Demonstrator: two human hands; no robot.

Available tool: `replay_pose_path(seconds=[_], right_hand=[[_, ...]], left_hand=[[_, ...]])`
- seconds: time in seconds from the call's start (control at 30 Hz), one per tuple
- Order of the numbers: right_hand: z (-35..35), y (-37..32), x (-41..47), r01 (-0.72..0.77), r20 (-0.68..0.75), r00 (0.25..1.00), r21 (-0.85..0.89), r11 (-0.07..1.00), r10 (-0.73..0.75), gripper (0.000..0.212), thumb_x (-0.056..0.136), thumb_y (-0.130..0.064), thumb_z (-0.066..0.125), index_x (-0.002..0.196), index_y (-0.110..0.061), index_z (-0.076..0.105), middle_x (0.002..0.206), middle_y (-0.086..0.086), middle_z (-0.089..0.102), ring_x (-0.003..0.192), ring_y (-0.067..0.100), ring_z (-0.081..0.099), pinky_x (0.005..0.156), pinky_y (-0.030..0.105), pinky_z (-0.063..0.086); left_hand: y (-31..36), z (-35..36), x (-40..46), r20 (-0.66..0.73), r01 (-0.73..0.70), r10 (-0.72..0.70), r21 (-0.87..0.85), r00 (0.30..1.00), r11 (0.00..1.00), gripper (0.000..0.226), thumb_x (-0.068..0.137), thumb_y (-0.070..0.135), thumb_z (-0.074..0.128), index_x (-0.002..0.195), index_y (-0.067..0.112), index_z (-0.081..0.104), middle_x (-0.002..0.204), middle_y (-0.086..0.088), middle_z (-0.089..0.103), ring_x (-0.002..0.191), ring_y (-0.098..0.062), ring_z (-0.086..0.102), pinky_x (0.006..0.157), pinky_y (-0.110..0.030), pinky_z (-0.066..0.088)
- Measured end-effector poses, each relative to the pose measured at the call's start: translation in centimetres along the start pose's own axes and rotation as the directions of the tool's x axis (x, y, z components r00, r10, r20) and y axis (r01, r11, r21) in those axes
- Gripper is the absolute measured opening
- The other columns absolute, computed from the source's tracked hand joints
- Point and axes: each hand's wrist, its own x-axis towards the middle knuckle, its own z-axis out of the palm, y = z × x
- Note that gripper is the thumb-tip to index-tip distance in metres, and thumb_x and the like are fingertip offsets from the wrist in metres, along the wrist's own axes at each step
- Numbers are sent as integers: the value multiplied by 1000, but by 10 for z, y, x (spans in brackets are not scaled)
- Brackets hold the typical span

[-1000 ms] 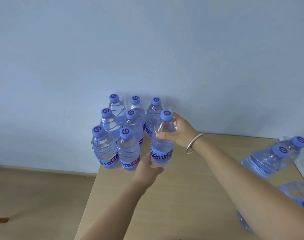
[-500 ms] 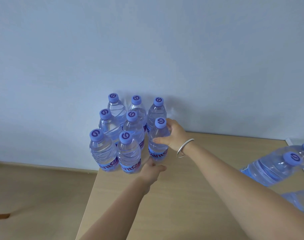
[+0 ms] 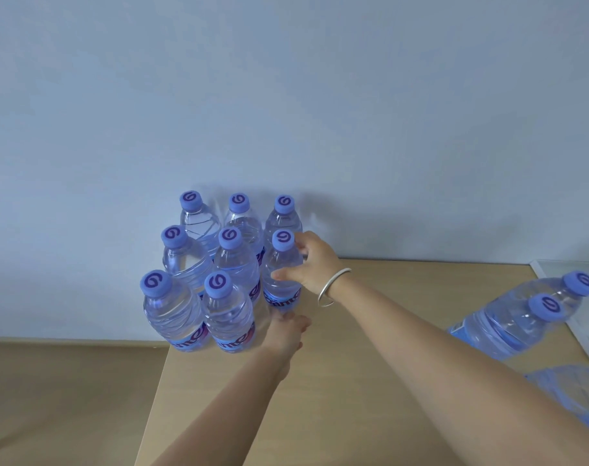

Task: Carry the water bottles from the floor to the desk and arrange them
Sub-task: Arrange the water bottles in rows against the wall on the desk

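Several clear water bottles with purple caps stand upright in tight rows at the desk's far left corner against the wall. The newest bottle stands at the right end of the middle row. My right hand, with a silver bangle on its wrist, wraps around that bottle's shoulder from the right. My left hand touches its base from the front, beside the front-row bottle. More bottles lie in a pack at the right.
A pale blue wall rises directly behind the rows. The desk's left edge drops to a wooden floor. A white-framed glass object sits at the far right edge, behind the lying pack.
The bottle held in both hands has moved back and left into the middle row, lined up beside the others. My hands have followed it.
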Motion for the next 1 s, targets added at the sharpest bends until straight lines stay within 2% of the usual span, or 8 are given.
replay_pose_path(seconds=[0.2,0.37,0.5,0.57,0.63,0.77,0.9,1.0], right_hand=[[3,0,1,13,10,1000,28,1000,-14,51,64,-14,83,106,-25,57,93,-19,48,94,9,49,79,15,36],[1,-3,-2,54,49,997,-70,996,-51,61,66,-20,82,121,-16,55,97,-19,47,99,12,50,79,11,33],[-13,-2,-18,-5,110,994,-129,992,20,89,72,-37,76,144,-23,27,143,-5,38,131,13,39,97,19,30],[-29,-1,-35,-55,74,995,-145,988,66,84,76,-39,71,145,-23,25,148,-2,32,135,13,33,101,22,28],[-50,1,-56,-93,13,995,-222,971,99,72,80,-39,67,141,-20,33,146,-1,35,134,14,35,100,20,26],[-101,5,-100,-166,-238,967,-324,932,89,56,82,-35,65,131,-17,47,137,0,45,127,15,42,92,16,27],[-149,10,-135,-191,-645,760,-110,975,77,43,81,-25,67,120,-13,55,124,2,55,117,16,49,89,18,31],[-185,18,-147,-412,-700,681,-119,903,218,47,80,-28,64,123,-15,51,126,6,49,113,22,50,94,26,37]], left_hand=[[-2,-3,0,-31,-13,13,-21,999,1000,50,85,3,51,131,16,38,100,-2,50,87,-14,49,71,-28,41],[2,-5,-2,-10,13,-13,-23,1000,1000,51,87,9,54,133,20,35,105,0,55,91,-11,55,73,-29,45],[1,-10,-11,-12,8,-6,134,1000,991,64,85,10,56,136,21,20,123,-7,51,94,-18,58,76,-32,48],[-3,-10,-19,21,-3,-2,246,1000,969,65,85,12,58,138,11,19,134,-10,44,105,-22,57,88,-37,47],[-6,-5,-27,54,-27,8,349,998,937,75,86,15,59,145,10,14,145,-11,34,121,-26,49,104,-44,40],[-5,26,-40,184,-122,38,470,982,874,83,87,20,58,149,15,4,151,-6,27,130,-27,40,108,-43,34],[-8,61,-52,290,-196,45,517,956,833,87,87,19,59,150,17,0,152,-4,28,131,-25,40,108,-40,35],[-12,79,-60,344,-229,40,532,938,815,86,87,18,60,150,16,3,150,-6,31,129,-25,42,106,-41,37]])
